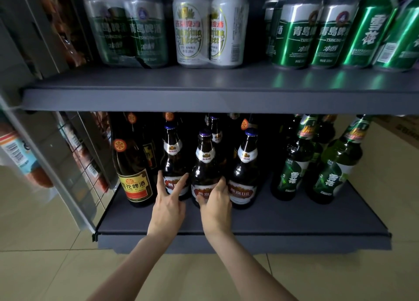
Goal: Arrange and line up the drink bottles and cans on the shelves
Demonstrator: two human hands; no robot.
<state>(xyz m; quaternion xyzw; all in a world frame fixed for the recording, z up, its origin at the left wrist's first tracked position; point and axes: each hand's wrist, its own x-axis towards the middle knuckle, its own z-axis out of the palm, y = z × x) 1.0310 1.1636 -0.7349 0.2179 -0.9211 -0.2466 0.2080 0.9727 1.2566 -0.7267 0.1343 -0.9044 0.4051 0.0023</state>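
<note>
Three brown U8 beer bottles stand in front on the lower shelf. My left hand grips the base of the left U8 bottle, thumb on its left side, forefinger across the label. My right hand curls round the lower part of the middle U8 bottle, which stands slightly forward of the others. The right U8 bottle stands untouched beside it. A dark bottle with a yellow and red label stands at the left. Two green bottles stand at the right.
More bottles stand behind in the dark. The upper shelf carries shrink-wrapped green cans, white cans and loose green cans. A wire rack with packaged goods hangs at the left. Tiled floor lies below.
</note>
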